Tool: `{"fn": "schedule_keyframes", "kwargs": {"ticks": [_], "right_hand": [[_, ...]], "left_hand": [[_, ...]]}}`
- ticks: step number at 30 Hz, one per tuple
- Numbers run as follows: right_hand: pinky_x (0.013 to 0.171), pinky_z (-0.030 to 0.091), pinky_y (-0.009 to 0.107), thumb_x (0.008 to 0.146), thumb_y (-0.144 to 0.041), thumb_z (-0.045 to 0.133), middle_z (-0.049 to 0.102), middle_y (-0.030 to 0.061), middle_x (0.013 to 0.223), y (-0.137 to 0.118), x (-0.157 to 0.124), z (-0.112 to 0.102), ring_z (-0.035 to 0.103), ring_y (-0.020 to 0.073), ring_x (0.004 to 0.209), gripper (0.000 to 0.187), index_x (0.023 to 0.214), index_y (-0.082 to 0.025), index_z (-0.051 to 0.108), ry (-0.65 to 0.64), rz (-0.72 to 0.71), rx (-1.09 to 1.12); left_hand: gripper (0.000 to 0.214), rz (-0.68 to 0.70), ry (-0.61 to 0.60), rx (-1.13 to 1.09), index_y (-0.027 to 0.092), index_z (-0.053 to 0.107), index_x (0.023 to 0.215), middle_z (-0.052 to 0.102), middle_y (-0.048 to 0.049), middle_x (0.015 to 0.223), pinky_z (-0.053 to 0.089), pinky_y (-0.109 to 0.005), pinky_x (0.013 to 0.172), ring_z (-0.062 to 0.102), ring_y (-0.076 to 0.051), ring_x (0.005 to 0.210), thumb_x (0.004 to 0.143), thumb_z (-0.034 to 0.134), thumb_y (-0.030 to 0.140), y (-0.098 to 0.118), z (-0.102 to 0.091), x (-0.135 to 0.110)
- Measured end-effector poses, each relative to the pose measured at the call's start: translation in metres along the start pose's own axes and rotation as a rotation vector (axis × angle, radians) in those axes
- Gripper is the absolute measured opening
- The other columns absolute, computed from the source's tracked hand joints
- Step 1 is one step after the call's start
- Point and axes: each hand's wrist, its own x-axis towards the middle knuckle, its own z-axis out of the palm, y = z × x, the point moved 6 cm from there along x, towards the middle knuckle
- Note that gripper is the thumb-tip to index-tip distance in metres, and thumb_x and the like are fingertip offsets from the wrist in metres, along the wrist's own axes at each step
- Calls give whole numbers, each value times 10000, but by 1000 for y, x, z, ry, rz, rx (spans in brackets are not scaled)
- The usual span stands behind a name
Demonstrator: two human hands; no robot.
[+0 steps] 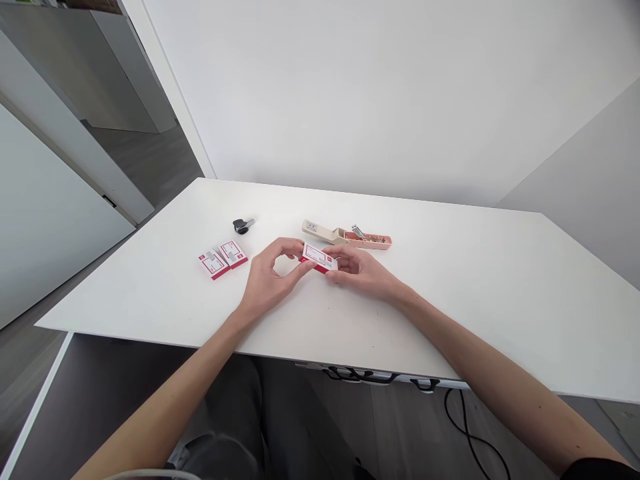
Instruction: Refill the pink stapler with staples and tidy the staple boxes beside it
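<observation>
Being held between both hands: a small red-and-white box (319, 257), just above the bench (500, 287), near its middle. The left hand (273, 277) is curled round the box's left end, with the thumb set at the lower edge and the fingers (289, 245) arched over the top. Only the tips are touching and the palm is kept clear. The right hand (361, 270) is closed on the right end, its fingers (342, 252) bent and pinched on the box's edge (the thumb is hidden, so its contact cannot be told). The box is tilted slightly, printed face up; whether it is open cannot be told. Both forearms are stretched across the bench's near edge.

Just behind the box, a stapler (346, 235) is laid open flat, beige arm to the left, pink base to the right. To the left, two more boxes (223, 259) are laid side by side, touching. Behind those, a small black-and-metal object (243, 225) is set apart, too small to identify.
</observation>
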Motion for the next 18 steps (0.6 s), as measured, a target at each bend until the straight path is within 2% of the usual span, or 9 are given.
{"fn": "schedule_keyframes", "kwargs": {"ticks": [5, 8, 10, 13, 18], "right_hand": [[725, 555, 349, 913, -521, 794, 746, 52, 1087, -4, 1, -2, 662, 179, 822, 462, 1292, -269, 714, 62, -48, -50], [708, 532, 351, 907, -504, 801, 738, 42, 1005, -5, 0, -4, 651, 185, 802, 468, 1294, -256, 710, 111, -62, -98], [694, 523, 350, 900, -492, 808, 739, 47, 1022, -6, 0, -5, 648, 186, 798, 481, 1304, -255, 700, 133, -77, -112], [677, 515, 344, 896, -492, 809, 739, 50, 1056, -8, 0, -7, 646, 182, 790, 481, 1302, -262, 691, 148, -108, -123], [691, 526, 345, 911, -520, 785, 737, 35, 957, -10, 0, -8, 664, 190, 787, 475, 1294, -256, 688, 154, -126, -155]], "left_hand": [[250, 0, 22, 18, 234, 682, 1008, 755, -65, 1122, 572, -416, 914, 689, -211, 945, 919, 795, 439, -2, -1, 0], [314, -73, 48, 5, 247, 669, 1074, 745, -63, 1177, 576, -431, 956, 722, -225, 994, 891, 821, 452, -7, -2, -1], [389, -119, 69, -18, 259, 645, 1144, 730, -62, 1222, 579, -437, 965, 740, -232, 1016, 867, 843, 448, -10, -3, -2], [447, -140, 83, -60, 265, 613, 1176, 719, -62, 1234, 579, -437, 964, 744, -233, 1018, 843, 864, 428, -11, -3, -2], [427, -165, 105, -121, 271, 597, 1168, 702, -56, 1226, 571, -425, 969, 735, -212, 995, 855, 855, 408, -14, -4, -2]]}}
